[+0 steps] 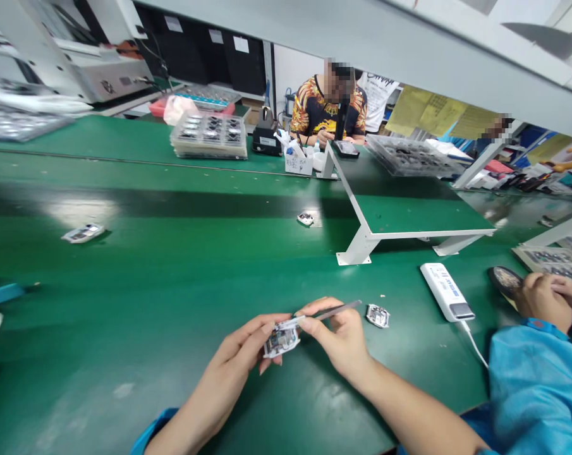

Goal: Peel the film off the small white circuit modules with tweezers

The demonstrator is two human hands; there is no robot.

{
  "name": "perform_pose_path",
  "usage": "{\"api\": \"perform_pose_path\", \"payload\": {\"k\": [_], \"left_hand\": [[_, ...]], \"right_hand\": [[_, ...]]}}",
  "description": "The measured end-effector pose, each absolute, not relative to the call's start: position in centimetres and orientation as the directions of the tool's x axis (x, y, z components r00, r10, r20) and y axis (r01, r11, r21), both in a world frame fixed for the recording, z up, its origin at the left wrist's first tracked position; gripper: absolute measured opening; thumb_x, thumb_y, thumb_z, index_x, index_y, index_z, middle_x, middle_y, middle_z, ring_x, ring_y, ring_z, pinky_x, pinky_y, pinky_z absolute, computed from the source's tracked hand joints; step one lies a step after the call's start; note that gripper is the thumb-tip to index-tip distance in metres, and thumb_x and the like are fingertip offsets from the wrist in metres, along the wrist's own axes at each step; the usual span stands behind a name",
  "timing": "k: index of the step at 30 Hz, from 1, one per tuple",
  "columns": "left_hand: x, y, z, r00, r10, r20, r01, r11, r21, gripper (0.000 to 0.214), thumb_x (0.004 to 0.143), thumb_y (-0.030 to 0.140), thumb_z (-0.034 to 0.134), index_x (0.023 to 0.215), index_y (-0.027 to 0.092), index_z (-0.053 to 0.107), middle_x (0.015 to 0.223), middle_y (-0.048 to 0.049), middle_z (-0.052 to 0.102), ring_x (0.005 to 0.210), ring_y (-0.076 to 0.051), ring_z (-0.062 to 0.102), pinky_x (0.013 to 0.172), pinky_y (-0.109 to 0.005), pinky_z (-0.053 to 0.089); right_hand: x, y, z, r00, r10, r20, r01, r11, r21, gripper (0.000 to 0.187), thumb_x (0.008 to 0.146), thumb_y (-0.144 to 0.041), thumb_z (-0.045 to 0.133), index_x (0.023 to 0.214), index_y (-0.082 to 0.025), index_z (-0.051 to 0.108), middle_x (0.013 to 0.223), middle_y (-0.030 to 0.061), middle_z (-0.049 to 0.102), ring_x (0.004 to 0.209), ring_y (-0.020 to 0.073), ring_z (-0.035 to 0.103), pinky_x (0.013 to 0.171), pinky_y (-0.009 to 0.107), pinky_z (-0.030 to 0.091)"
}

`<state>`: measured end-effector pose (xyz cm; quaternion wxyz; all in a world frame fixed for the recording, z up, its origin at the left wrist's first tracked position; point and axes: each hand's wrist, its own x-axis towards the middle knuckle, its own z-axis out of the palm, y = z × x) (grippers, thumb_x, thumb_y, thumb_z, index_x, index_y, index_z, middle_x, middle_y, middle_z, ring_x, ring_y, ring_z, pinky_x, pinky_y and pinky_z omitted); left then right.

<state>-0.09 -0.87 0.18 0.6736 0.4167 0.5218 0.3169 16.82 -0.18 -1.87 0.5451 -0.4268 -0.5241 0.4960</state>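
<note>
Between the fingers and thumb of my left hand point(241, 351) is a small white device housing point(282, 341), its circuit board facing up toward me. My right hand point(340, 338) is closed on slim grey metal tweezers point(337, 310), whose back end sticks out to the right. Its thumb and index fingertip meet the housing's upper right edge. The tips of the tweezers are hidden by my fingers. A similar open white housing point(377, 316) lies on the green table just right of my right hand.
A white handheld meter point(444, 291) with a cable lies right, near a co-worker's hands point(546, 300). A white-legged stand point(409, 215) rises ahead. More housings lie at left point(84, 233) and centre point(305, 219). Stacked trays point(210, 136) stand at the back; another person sits beyond.
</note>
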Motion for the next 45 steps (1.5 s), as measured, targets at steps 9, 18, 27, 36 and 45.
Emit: {"api": "perform_pose_path", "payload": {"k": [9,18,27,36,45], "left_hand": [[0.0,-0.7,-0.3,0.247,0.864,-0.439,0.040,0.444,0.895,0.056,0.073,0.059,0.055,0.102,0.012,0.059,0.070,0.0006,0.054,0.057,-0.003,0.046,0.050,-0.012,0.035],[-0.3,-0.6,0.2,0.208,0.837,-0.507,0.008,0.516,0.856,0.064,0.062,0.063,0.062,0.100,0.012,0.058,0.068,0.0029,0.052,0.055,-0.001,0.044,0.053,-0.011,0.035],[-0.2,-0.6,0.2,0.226,0.818,-0.528,0.025,0.537,0.843,0.064,0.062,0.063,0.061,0.100,0.011,0.058,0.066,0.0029,0.052,0.053,-0.001,0.043,0.052,-0.011,0.034],[-0.1,-0.7,0.2,0.238,0.820,-0.520,0.063,0.521,0.851,0.062,0.064,0.062,0.059,0.100,0.011,0.059,0.067,0.0022,0.053,0.054,-0.002,0.044,0.051,-0.011,0.033],[-0.2,-0.6,-0.6,0.254,0.834,-0.491,0.089,0.485,0.870,0.058,0.065,0.059,0.059,0.096,0.011,0.061,0.065,0.0030,0.051,0.052,-0.001,0.041,0.049,-0.011,0.033]], "right_hand": [[16.4,-0.2,-1.8,-0.086,0.947,0.309,-0.109,0.300,-0.948,0.004,0.077,-0.018,0.071,0.080,-0.018,0.068,0.081,0.0053,0.070,0.077,0.0171,0.066,0.071,0.030,0.054],[16.8,-0.3,-0.4,-0.226,0.635,0.738,0.148,0.772,-0.618,0.008,0.081,-0.014,0.066,0.087,-0.019,0.065,0.082,0.0068,0.073,0.078,0.0186,0.066,0.073,0.036,0.049],[16.9,-0.2,-0.6,-0.245,0.658,0.712,0.155,0.752,-0.641,0.011,0.080,-0.012,0.067,0.087,-0.019,0.065,0.083,0.0051,0.073,0.078,0.0177,0.067,0.074,0.035,0.048],[17.0,-0.4,-1.1,-0.124,0.887,0.444,0.134,0.458,-0.879,0.004,0.081,-0.015,0.066,0.082,-0.018,0.066,0.081,0.0051,0.071,0.078,0.0169,0.067,0.074,0.032,0.053],[16.9,-0.7,-0.4,-0.186,0.901,0.391,0.113,0.415,-0.903,0.002,0.081,-0.014,0.065,0.083,-0.015,0.065,0.085,0.0073,0.070,0.079,0.0160,0.068,0.073,0.028,0.055]]}}
